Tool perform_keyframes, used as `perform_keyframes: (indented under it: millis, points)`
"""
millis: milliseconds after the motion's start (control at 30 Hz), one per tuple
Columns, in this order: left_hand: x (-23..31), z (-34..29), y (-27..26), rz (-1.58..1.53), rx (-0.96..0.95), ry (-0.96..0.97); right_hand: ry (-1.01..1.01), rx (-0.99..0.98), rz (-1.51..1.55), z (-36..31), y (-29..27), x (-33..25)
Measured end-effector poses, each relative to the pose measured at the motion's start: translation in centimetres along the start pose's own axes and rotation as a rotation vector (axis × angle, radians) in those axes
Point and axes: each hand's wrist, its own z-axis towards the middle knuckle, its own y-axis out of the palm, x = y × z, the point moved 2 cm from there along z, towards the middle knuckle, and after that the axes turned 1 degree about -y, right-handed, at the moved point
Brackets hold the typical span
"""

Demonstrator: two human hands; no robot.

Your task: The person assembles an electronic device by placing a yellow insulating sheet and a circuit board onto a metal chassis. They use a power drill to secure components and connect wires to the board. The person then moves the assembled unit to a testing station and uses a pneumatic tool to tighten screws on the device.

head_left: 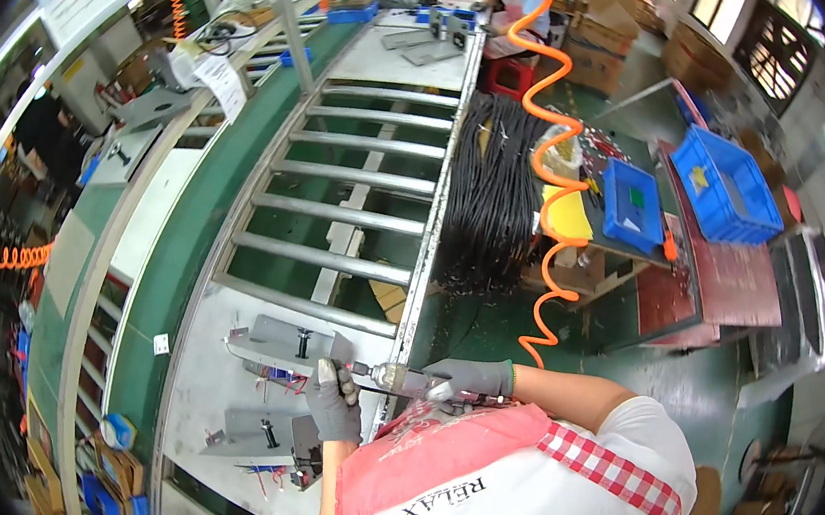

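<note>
My left hand (333, 405), in a grey glove, is curled closed beside the tip of a silver power screwdriver (392, 376). Whatever its fingers hold is too small or hidden to make out. Gripping the body of that screwdriver is my right hand (473, 378), also gloved in grey, close in front of my apron. Just beyond my left hand a bent grey metal part (281, 342) with a black post and coloured wires lies on the white work board (195, 386). A second such metal part (250, 437) lies nearer, left of my left wrist.
A roller conveyor (346, 199) runs ahead from the board. An orange coiled hose (560, 126) hangs at the right. Beside the conveyor lies a bundle of black cables (491, 194); blue bins (631, 204) stand farther right. Another person (515, 5) sits at the far end.
</note>
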Motion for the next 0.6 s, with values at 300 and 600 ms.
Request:
perform_keyframes:
  millis: [300, 600]
  points:
    - [3.8, 0.8, -6.4, -0.087, 0.224, -0.052, -0.209, 0.085, 0.173, 0.6, -5.4, 0.1]
    - [6.2, 6.7, -15.4, 0.105, 0.2, -0.008, -0.105, 0.243, -0.036, 1.4, -8.1, 5.5]
